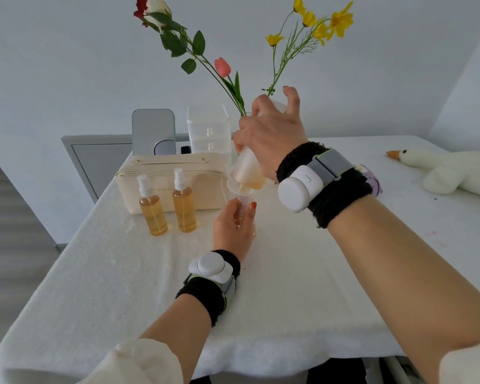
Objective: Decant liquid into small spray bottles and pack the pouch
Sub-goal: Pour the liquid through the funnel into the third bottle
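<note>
My left grip clasps the small bottle under its funnel so my right grip, holding the upended bottle, pours cleanly.

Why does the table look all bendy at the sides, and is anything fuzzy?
Head view: the wide-angle lens bows the table edges and swells the right forearm; light is soft and even, shadows faint; the pouch lettering is too blurred to read; the plush goose almost melts into the white table.
</note>
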